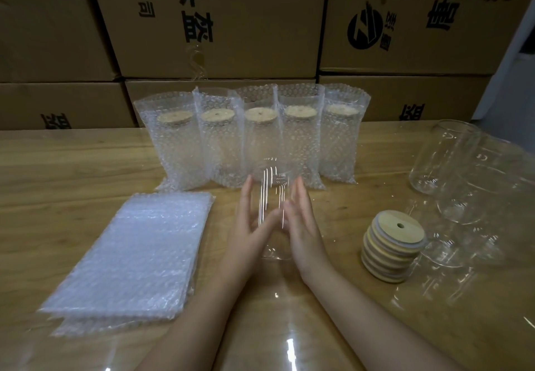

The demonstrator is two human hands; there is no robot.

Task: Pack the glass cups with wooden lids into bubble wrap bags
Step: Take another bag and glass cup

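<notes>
Forearms reach in from the near edge; the left hand (249, 231) and right hand (302, 226), fingers straight, press flat against either side of a glass cup (270, 205) at the middle of the wooden table (58, 168). Clear glass: stiff, slick, probably light yet breakable; best taken round its wall, not the rim. Flat bubble wrap bags (127, 255) lie left; wooden lids (393, 243) are stacked right, with bare cups (443, 162) beyond them; five bagged cups (220, 145) stand in a row before cardboard boxes (217, 37).

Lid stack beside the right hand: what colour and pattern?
The lid stack is pale tan wood banded with whitish rings, dark hole on top; head view.
</notes>
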